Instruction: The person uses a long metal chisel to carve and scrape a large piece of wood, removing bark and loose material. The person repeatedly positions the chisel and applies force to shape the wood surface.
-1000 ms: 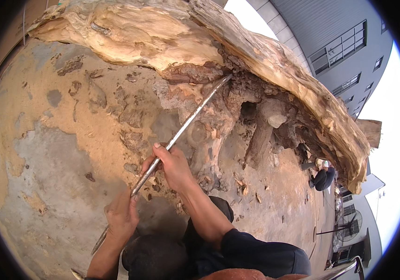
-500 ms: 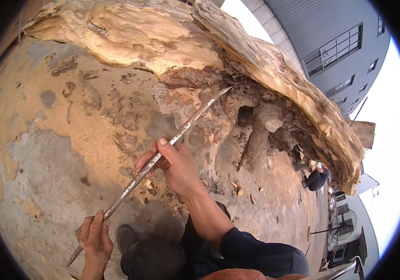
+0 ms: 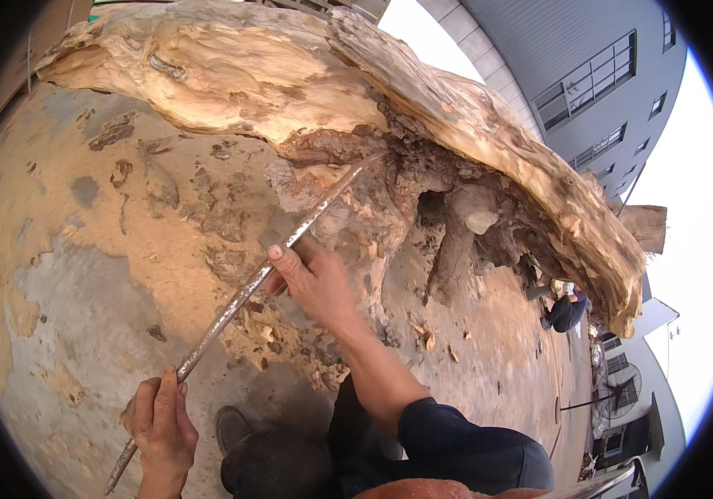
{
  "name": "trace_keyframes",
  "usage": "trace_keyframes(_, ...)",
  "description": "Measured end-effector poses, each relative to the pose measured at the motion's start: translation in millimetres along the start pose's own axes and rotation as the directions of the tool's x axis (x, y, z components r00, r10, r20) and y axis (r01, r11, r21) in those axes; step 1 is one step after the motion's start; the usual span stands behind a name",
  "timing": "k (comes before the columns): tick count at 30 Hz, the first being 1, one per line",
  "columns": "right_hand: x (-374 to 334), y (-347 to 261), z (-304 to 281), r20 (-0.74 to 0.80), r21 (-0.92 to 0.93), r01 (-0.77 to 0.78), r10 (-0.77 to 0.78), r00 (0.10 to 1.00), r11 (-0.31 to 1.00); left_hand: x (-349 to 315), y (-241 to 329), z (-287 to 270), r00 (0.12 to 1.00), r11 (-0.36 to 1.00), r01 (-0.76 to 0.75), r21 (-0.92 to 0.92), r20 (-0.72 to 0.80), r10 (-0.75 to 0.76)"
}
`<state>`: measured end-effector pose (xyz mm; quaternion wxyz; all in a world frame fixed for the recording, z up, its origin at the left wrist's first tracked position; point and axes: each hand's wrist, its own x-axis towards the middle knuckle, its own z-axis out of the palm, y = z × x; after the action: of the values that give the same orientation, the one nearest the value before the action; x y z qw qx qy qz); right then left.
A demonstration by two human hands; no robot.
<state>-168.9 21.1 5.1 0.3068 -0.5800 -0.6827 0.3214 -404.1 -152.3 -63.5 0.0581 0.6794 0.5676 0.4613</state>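
A long, straight metal bar [image 3: 238, 303], brown with worn whitish patches, slants from the lower left up to a large, rough log [image 3: 240, 71]. Its narrow far end meets the dark, crumbly bark hollow [image 3: 410, 158] on the log's underside; whether it touches or sinks in, I cannot tell. Around the lower part of the bar my left hand [image 3: 161, 424] is closed, with a short length sticking out below. Farther up, my right hand [image 3: 319, 287] grips the middle of the bar, its thumb lying along the top.
Sawdust and bark chips [image 3: 269, 337] cover parts of the concrete floor [image 3: 82, 291]. A broken root stub [image 3: 452, 258] hangs beneath the log. My shoe [image 3: 231, 428] is close by. At the right, another person [image 3: 568, 309] crouches beyond the log, near a standing fan [image 3: 618, 391].
The bar has drawn back slightly toward the lower left, its tip now farther left along the bark. Both hands keep hold of it. The view has shifted a little.
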Motion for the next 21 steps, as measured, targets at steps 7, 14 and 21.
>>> trace_keyframes(7,-28.9,-57.3,15.9,0.171,-0.434,0.865,-0.92,0.352,0.251,38.3,15.9,-45.4,0.966,0.925,-0.251,0.286,0.136,0.22)
trace_keyframes(14,-8.4,-81.7,-3.4,0.011,-0.25,0.877,-0.904,0.427,0.411,128.5,87.8,-73.7,0.763,0.691,-0.595,0.411,0.016,0.647)
trace_keyframes(21,-9.9,-119.1,-88.3,-0.281,-0.032,0.807,-0.78,0.56,0.59,110.3,75.2,23.8,0.896,0.89,-0.439,-0.125,-0.139,0.423)
